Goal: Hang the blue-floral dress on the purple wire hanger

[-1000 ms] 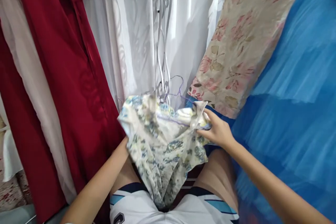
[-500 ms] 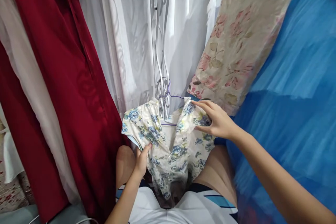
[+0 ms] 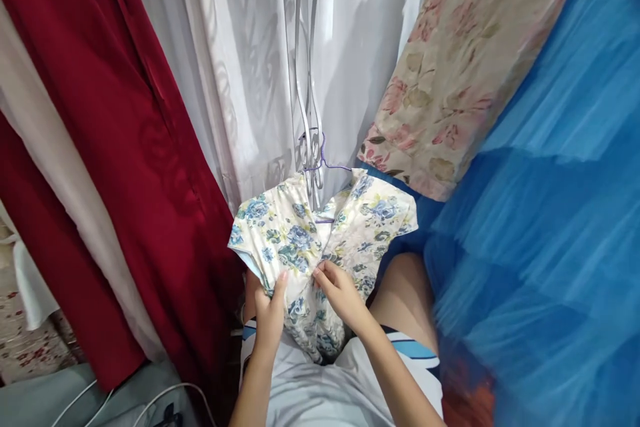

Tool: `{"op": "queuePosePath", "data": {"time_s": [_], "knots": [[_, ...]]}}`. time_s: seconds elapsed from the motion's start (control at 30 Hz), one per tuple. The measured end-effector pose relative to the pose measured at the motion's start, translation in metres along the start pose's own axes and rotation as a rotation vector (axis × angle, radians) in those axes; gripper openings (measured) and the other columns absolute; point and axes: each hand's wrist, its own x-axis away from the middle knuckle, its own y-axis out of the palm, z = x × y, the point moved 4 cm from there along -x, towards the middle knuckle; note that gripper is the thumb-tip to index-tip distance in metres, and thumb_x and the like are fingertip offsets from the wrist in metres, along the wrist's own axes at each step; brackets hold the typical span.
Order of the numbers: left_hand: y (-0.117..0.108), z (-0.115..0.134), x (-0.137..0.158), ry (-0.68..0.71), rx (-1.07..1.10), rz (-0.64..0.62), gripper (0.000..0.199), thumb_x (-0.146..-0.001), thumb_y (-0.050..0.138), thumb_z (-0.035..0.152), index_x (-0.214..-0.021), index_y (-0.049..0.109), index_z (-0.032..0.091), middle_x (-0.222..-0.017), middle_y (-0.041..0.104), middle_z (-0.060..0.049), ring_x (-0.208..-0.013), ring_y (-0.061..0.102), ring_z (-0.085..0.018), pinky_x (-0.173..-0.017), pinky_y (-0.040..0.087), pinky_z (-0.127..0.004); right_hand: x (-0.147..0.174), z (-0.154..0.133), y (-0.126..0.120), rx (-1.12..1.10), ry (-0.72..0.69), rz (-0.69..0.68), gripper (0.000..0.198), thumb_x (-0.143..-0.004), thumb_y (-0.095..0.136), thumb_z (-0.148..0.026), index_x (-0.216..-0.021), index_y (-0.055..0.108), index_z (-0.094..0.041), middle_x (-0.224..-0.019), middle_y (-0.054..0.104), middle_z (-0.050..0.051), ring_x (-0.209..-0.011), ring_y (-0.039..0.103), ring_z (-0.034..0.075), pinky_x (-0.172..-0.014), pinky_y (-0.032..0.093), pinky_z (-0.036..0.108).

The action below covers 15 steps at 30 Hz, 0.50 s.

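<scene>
A white floral dress with blue roses and short sleeves hangs in front of me on a purple wire hanger. Its neck opening makes a V, and the lower part bunches between my thighs. My left hand grips the dress's left side below the sleeve, thumb on top and fingers behind the cloth. At the bottom of the V, my right hand is closed in a pinch on the front opening. Its fingertips cover whatever small fastening lies there.
A red dress hangs at left, and a pink-flowered beige garment and blue tulle at right. Behind the hanger stands a white metal rack before white curtains. White cables lie at lower left.
My right hand has left the right shoulder of the dress and come down to pinch the bottom of the V opening. My left hand keeps its hold on the side.
</scene>
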Motion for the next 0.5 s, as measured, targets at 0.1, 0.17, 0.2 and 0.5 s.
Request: {"op": "queuePosePath", "data": {"time_s": [0.1, 0.17, 0.2, 0.5], "knots": [[0.000, 0.002, 0.010, 0.140, -0.039, 0.064, 0.045, -0.085, 0.066, 0.040, -0.123, 0.060, 0.016, -0.125, 0.064, -0.013, -0.118, 0.060, -0.029, -0.098, 0.049, -0.037, 0.008, 0.007, -0.010, -0.094, 0.042, 0.049, 0.031, -0.092, 0.051, -0.042, -0.071, 0.049, -0.020, -0.060, 0.054, -0.002, -0.055, 0.048, 0.014, -0.056, 0.037, 0.025], [-0.002, 0.004, 0.018, 0.335, -0.100, 0.181, 0.055, -0.083, 0.068, 0.035, -0.132, 0.049, 0.020, -0.133, 0.056, -0.014, -0.122, 0.055, -0.028, -0.102, 0.046, -0.039, 0.014, 0.012, -0.019, -0.157, 0.089, 0.073, 0.031, -0.089, 0.055, -0.039, -0.066, 0.047, -0.020, -0.054, 0.052, -0.003, -0.049, 0.044, 0.011, -0.051, 0.034, 0.024], [-0.001, 0.005, 0.022, 0.445, -0.151, 0.230, 0.058, -0.081, 0.070, 0.033, -0.134, 0.047, 0.020, -0.135, 0.052, -0.014, -0.125, 0.052, -0.029, -0.105, 0.043, -0.041, 0.016, 0.014, -0.022, -0.181, 0.108, 0.070, 0.032, -0.088, 0.056, -0.038, -0.063, 0.046, -0.020, -0.051, 0.051, -0.004, -0.047, 0.042, 0.011, -0.050, 0.032, 0.024], [0.063, -0.030, 0.038, 0.450, -0.442, -0.371, 0.012, -0.090, 0.052, 0.022, -0.080, 0.059, 0.019, -0.075, 0.062, -0.003, -0.073, 0.061, -0.017, -0.072, 0.047, -0.027, 0.029, -0.008, -0.023, -0.272, 0.168, -0.030, 0.034, -0.084, 0.064, -0.045, -0.064, 0.055, -0.018, -0.046, 0.059, 0.000, -0.038, 0.041, 0.008, -0.041, 0.028, 0.022]]}}
